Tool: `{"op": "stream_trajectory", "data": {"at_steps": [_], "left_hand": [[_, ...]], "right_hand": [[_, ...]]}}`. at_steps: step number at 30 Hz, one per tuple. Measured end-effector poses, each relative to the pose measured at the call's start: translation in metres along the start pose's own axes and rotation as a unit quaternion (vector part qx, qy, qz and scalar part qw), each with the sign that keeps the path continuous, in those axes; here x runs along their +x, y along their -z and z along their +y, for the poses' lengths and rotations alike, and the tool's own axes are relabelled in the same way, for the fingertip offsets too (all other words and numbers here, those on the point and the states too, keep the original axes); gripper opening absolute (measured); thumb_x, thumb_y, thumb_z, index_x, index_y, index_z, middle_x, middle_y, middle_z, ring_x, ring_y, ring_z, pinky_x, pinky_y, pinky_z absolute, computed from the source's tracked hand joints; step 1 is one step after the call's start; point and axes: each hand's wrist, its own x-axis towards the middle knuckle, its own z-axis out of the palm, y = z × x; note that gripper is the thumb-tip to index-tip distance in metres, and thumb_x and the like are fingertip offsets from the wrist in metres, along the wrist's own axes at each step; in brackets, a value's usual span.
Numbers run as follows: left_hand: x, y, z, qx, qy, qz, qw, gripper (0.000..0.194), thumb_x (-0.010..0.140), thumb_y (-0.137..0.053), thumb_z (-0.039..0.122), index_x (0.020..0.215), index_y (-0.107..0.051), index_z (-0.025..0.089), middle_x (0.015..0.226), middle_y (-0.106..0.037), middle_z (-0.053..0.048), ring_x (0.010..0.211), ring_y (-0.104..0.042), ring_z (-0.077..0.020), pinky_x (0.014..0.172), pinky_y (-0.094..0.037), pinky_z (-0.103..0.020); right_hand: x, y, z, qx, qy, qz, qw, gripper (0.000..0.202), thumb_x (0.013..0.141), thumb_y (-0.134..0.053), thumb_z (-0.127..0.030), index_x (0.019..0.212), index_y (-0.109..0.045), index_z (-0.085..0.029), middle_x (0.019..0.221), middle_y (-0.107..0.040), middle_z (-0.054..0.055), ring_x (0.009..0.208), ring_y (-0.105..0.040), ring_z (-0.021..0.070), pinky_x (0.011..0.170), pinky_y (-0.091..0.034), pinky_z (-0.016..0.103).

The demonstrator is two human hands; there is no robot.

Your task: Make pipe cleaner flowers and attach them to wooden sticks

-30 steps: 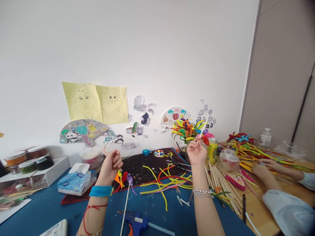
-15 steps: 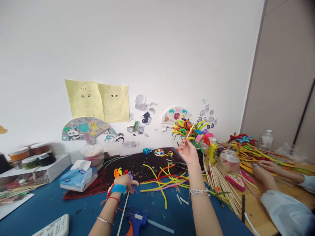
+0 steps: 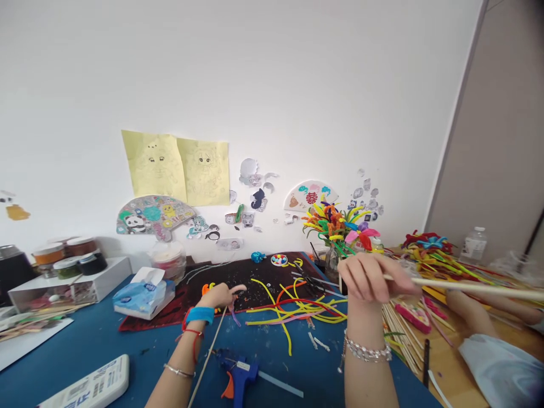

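Observation:
My right hand (image 3: 369,277) is closed round a pale wooden stick (image 3: 471,287) that points to the right across the view. Lower left of centre, my left hand (image 3: 216,299) has its fingers wrapped round a colourful pipe-cleaner piece (image 3: 209,288) with orange, yellow and purple parts, mostly hidden by the hand. A thin stick (image 3: 207,360) runs down from it toward the front edge. Close by lies a blue glue gun (image 3: 243,377) with an orange trigger. Yellow, red and pink pipe cleaners (image 3: 289,311) are spread between my hands.
Pipe-cleaner flowers (image 3: 335,224) stand behind my right hand. More sticks (image 3: 403,334) lie on the right, near another person's sleeve (image 3: 501,368). A tissue pack (image 3: 144,297), lidded jars (image 3: 68,269) and a white case (image 3: 93,385) are on the left.
My right hand has come down, nearer and rightward, turning the stick from upright to nearly level. My left hand stays on the colourful piece. The view has shifted slightly.

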Motion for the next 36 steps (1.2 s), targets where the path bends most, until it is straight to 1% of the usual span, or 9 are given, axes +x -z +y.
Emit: {"op": "stream_trajectory", "data": {"at_steps": [2, 4, 6, 8, 13, 21, 24, 29, 36], "left_hand": [[-0.007, 0.014, 0.017, -0.024, -0.004, -0.029, 0.999, 0.022, 0.062, -0.066, 0.032, 0.049, -0.061, 0.014, 0.032, -0.035, 0.003, 0.03, -0.031, -0.0073, 0.037, -0.021, -0.021], [-0.017, 0.03, 0.035, -0.078, -0.021, -0.03, 0.996, 0.033, 0.073, -0.055, 0.044, 0.071, -0.067, 0.014, 0.038, -0.027, 0.007, 0.031, -0.023, -0.0055, 0.035, -0.017, -0.019], [-0.027, 0.043, 0.05, -0.297, -0.059, -0.046, 0.952, 0.038, 0.076, -0.053, 0.046, 0.09, -0.065, 0.013, 0.045, -0.023, 0.009, 0.034, -0.019, -0.0043, 0.034, -0.015, -0.017], [-0.034, 0.05, 0.06, -0.421, -0.106, -0.03, 0.9, 0.038, 0.078, -0.055, 0.043, 0.098, -0.062, 0.012, 0.048, -0.018, 0.01, 0.035, -0.015, -0.0031, 0.034, -0.016, -0.016], [-0.032, 0.046, 0.063, -0.499, -0.125, 0.047, 0.856, 0.043, 0.077, -0.058, 0.04, 0.107, -0.058, 0.01, 0.048, -0.017, 0.011, 0.035, -0.014, -0.002, 0.033, -0.016, -0.014], [-0.022, 0.051, 0.051, -0.585, -0.138, 0.087, 0.795, 0.035, 0.081, -0.055, 0.033, 0.107, -0.057, 0.011, 0.045, -0.014, 0.012, 0.032, -0.014, -0.002, 0.032, -0.018, -0.014], [-0.012, 0.053, 0.036, -0.631, -0.117, 0.135, 0.755, 0.026, 0.084, -0.05, 0.03, 0.101, -0.057, 0.011, 0.043, -0.015, 0.012, 0.03, -0.015, -0.0022, 0.032, -0.019, -0.014], [0.006, 0.049, 0.008, -0.673, -0.036, 0.127, 0.728, 0.024, 0.091, -0.034, 0.022, 0.092, -0.055, 0.011, 0.039, -0.014, 0.012, 0.027, -0.015, -0.0039, 0.031, -0.019, -0.016], [0.008, 0.042, 0.013, -0.655, -0.073, 0.077, 0.748, 0.021, 0.089, -0.043, 0.022, 0.097, -0.057, 0.009, 0.04, -0.018, 0.012, 0.028, -0.018, -0.0025, 0.032, -0.022, -0.015]], "right_hand": [[-0.001, -0.006, 0.0, -0.039, -0.049, -0.096, 0.993, 0.054, 0.056, -0.048, -0.077, 0.042, -0.042, -0.025, 0.024, -0.01, -0.011, 0.021, -0.017, 0.0051, 0.025, -0.02, 0.015], [-0.001, -0.02, 0.002, -0.065, -0.128, -0.174, 0.974, 0.041, 0.064, -0.058, -0.062, 0.051, -0.048, -0.024, 0.026, -0.029, -0.009, 0.025, -0.031, 0.0071, 0.031, -0.031, 0.018], [-0.002, -0.038, 0.01, -0.095, -0.193, -0.183, 0.959, 0.027, 0.076, -0.055, -0.049, 0.07, -0.055, -0.023, 0.035, -0.045, -0.006, 0.033, -0.042, 0.0089, 0.039, -0.038, 0.02], [-0.004, -0.055, 0.026, -0.15, -0.258, -0.181, 0.937, 0.026, 0.083, -0.047, -0.044, 0.082, -0.055, -0.02, 0.044, -0.054, -0.003, 0.041, -0.047, 0.0093, 0.046, -0.04, 0.02], [-0.029, -0.085, 0.077, -0.316, -0.395, -0.301, 0.808, 0.03, 0.086, -0.037, -0.038, 0.083, -0.056, -0.015, 0.055, -0.062, 0.002, 0.047, -0.051, 0.0104, 0.048, -0.041, 0.02], [-0.047, -0.095, 0.095, -0.481, -0.26, -0.367, 0.753, 0.032, 0.086, -0.037, -0.031, 0.07, -0.061, -0.02, 0.078, -0.061, 0.002, 0.075, -0.056, 0.0149, 0.071, -0.039, 0.026], [-0.047, -0.092, 0.1, -0.47, -0.227, -0.361, 0.773, 0.032, 0.087, -0.035, -0.029, 0.067, -0.059, -0.019, 0.086, -0.058, 0.003, 0.089, -0.053, 0.016, 0.083, -0.037, 0.028], [-0.052, -0.096, 0.116, -0.436, -0.158, -0.229, 0.856, 0.03, 0.09, -0.028, -0.03, 0.069, -0.049, -0.02, 0.104, -0.052, 0.007, 0.11, -0.043, 0.0169, 0.09, -0.035, 0.027], [-0.057, -0.088, 0.127, -0.382, -0.294, -0.31, 0.82, 0.03, 0.087, -0.038, -0.036, 0.067, -0.052, -0.018, 0.075, -0.055, 0.001, 0.073, -0.052, 0.014, 0.072, -0.041, 0.026]]}}
